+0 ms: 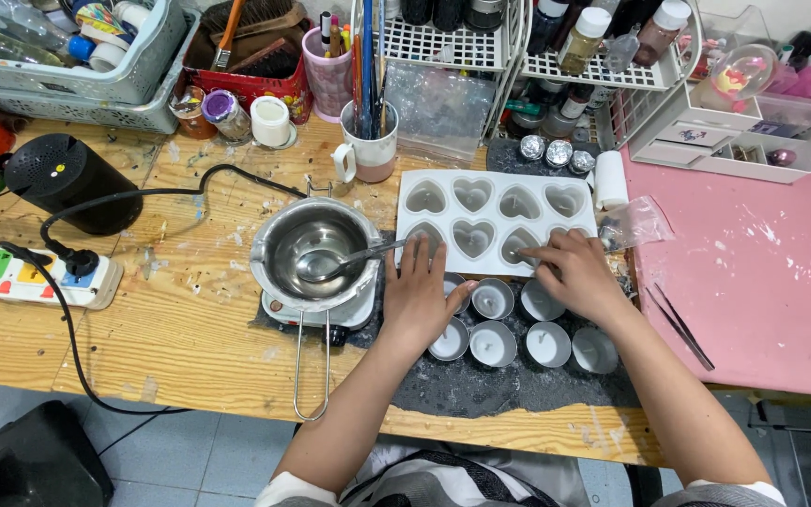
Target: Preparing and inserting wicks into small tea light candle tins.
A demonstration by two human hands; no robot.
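Over small tins, flat spread hands press heart mould; steel pot beside left.

Steel pot and spoon crowd the mould's left; pink tabletop rightward lies open.

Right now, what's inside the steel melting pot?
The steel melting pot holds a metal spoon, bowl down inside, handle resting over the right rim. Whether there is wax in the bottom can't be told from the reflective steel.
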